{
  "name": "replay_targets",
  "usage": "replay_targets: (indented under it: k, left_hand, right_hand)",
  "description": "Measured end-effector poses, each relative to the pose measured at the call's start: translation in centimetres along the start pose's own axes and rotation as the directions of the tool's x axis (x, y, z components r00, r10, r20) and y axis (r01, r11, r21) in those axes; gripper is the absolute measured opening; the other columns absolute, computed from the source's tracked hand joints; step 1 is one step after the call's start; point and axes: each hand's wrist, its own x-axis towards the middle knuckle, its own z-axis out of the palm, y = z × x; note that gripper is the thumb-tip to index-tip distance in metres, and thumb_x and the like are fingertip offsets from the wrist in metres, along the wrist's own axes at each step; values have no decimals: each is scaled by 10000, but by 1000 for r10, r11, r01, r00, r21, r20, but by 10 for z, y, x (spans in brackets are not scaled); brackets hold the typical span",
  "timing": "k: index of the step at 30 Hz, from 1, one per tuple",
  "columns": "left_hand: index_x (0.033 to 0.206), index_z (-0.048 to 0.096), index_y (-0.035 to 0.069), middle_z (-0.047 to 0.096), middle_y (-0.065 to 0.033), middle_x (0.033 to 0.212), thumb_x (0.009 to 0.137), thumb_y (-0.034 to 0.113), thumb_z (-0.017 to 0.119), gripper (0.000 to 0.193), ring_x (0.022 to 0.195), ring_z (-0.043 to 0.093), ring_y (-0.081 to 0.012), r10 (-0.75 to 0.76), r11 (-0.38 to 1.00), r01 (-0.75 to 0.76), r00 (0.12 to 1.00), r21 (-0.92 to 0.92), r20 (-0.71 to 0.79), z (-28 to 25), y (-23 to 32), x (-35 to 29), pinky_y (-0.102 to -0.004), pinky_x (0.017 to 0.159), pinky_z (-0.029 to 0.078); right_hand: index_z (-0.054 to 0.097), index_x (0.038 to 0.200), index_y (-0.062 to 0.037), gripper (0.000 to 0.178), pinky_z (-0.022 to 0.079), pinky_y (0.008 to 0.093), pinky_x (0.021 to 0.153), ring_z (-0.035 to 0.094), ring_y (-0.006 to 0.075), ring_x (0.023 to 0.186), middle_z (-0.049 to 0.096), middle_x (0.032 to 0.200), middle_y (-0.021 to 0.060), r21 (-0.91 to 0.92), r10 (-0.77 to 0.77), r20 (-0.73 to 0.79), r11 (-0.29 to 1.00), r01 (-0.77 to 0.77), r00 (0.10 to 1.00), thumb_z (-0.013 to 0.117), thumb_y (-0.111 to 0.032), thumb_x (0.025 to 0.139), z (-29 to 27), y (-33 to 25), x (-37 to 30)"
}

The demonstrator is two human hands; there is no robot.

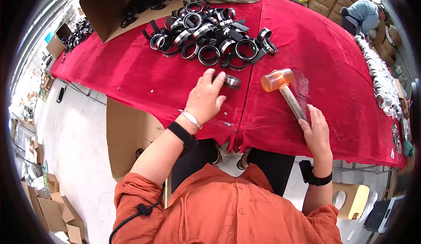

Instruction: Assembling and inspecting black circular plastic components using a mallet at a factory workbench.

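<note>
An orange, see-through mallet head (pixel 277 80) on a wooden handle (pixel 293 103) lies over the red cloth right of the middle. My right hand (pixel 316 132) is closed round the end of that handle. My left hand (pixel 204 97) reaches over the cloth, thumb spread away from the fingers. A black-and-silver ring (pixel 231 82), smeared by motion, is at its fingertips; part of it is hidden behind them, and no firm grip shows. Beyond lies a heap of similar rings (pixel 208 55), several with black tabs.
The red cloth (pixel 315 55) covers the table. An open cardboard box (pixel 98 18) with black parts stands far left; another box (pixel 127 134) is below the near edge. Silvery parts (pixel 379 79) line the right edge. Someone in blue (pixel 363 16) bends over at far right.
</note>
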Motion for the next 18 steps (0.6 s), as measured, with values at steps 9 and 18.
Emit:
replay_targets:
  k: [9,18]
  left_hand:
    - [1030,550,37,563,-162,934,745,310,692,420,889,575,-360,-363,929,364,931,60,-26,10,-33,14,-441,735,483]
    - [838,584,-5,619,-215,834,691,169,610,229,877,581,-414,-484,851,509,856,-132,183,31,-57,21,-440,780,479]
  right_hand:
    - [569,919,30,305,449,395,731,598,283,771,569,804,146,115,202,495,949,-294,845,679,-167,714,-9,5,37]
    - [408,1288,-64,385,393,209,427,452,84,520,560,813,90,613,-28,775,-214,-761,632,497,-219,947,16,-10,2]
